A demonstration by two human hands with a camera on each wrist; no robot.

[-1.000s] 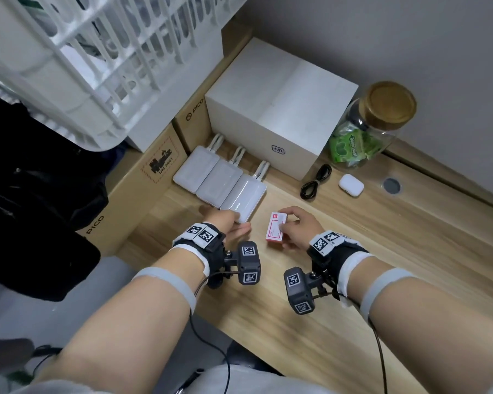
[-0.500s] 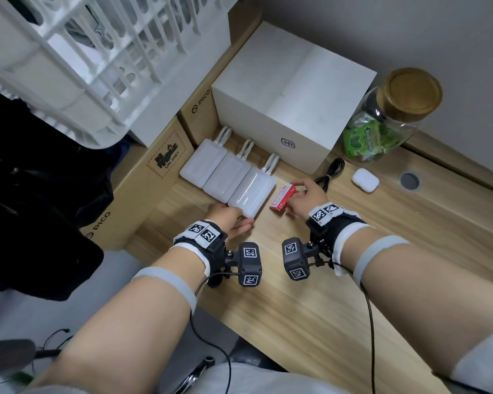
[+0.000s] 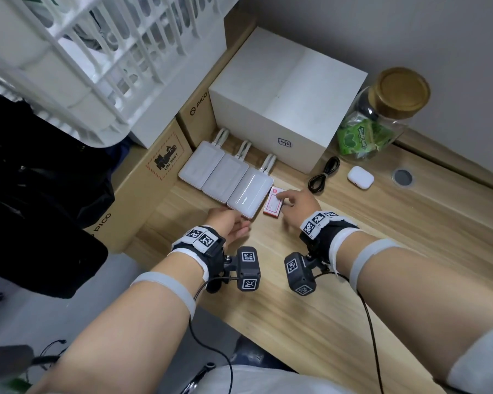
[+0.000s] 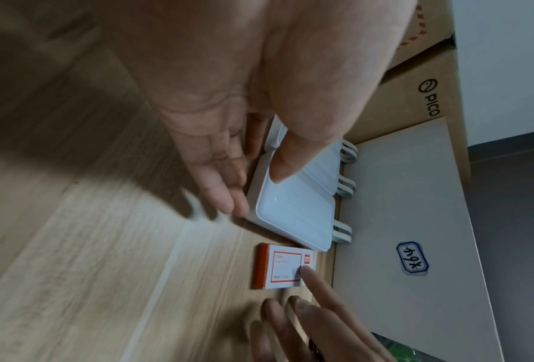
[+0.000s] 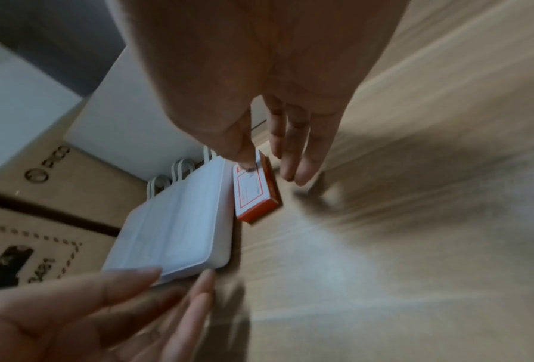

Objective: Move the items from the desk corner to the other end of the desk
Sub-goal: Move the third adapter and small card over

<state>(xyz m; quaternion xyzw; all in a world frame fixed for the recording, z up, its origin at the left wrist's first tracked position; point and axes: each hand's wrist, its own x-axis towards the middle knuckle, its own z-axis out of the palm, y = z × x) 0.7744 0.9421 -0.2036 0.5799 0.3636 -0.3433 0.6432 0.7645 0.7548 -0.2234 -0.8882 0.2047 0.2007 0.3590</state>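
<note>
small box nudged up against the power banks

the right hand (image 3: 295,201) lies flat and spread, one fingertip (image 4: 306,270) pressing the top of the small red-and-white box (image 3: 273,205); nothing is pinched. the box lies flat on the desk (image 3: 339,280) under that fingertip, its long side just beside, perhaps touching, the nearest white power bank (image 3: 249,196). pressing from above looks meant to slide or square the box rather than lift it.

the left hand (image 3: 228,223) is relaxed and spread at that power bank's near edge, thumb over its top corner and fingers along its side, apparently steadying the row of three so the box can butt against it. whether it truly grips is unclear.

beyond the right fingertips sit a coiled black cable (image 3: 323,174), a white earbud case (image 3: 360,177) and a glass jar (image 3: 382,118), well apart from both hands.
</note>
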